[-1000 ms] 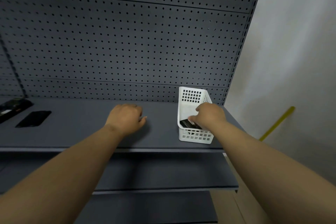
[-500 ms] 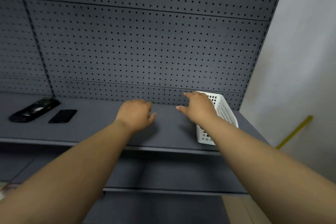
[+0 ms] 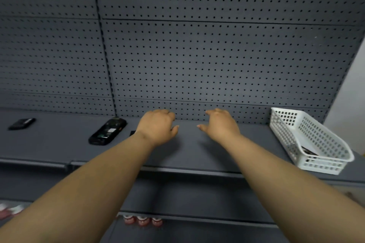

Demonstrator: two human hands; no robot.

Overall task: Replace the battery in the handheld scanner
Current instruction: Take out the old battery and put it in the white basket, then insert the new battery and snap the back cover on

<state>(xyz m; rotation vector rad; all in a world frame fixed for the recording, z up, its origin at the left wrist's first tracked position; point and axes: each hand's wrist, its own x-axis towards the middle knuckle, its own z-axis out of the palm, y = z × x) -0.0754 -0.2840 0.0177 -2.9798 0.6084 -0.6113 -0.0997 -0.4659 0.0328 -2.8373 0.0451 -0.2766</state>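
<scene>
The black handheld scanner [image 3: 107, 131] lies back-up on the grey shelf [image 3: 189, 150], its battery bay uncovered. A flat black piece [image 3: 132, 133] peeks out just behind my left wrist. My left hand [image 3: 158, 127] hovers right of the scanner, loosely curled and empty. My right hand [image 3: 220, 124] hovers beside it, fingers apart, holding nothing. At the shelf's right end stands a white basket [image 3: 324, 144] with a black battery-like item [image 3: 308, 151] inside. Another small black object [image 3: 21, 123] lies far left; I cannot tell what it is.
A grey pegboard wall [image 3: 197, 55] rises behind the shelf. Below are further shelves, with red-capped bottles [image 3: 143, 220] on a low one. A pale wall [image 3: 353, 94] borders the unit on the right.
My right hand let go of the black item in the basket and came out empty. Both hands shifted left along the shelf, and my view swung left, bringing the scanner closer.
</scene>
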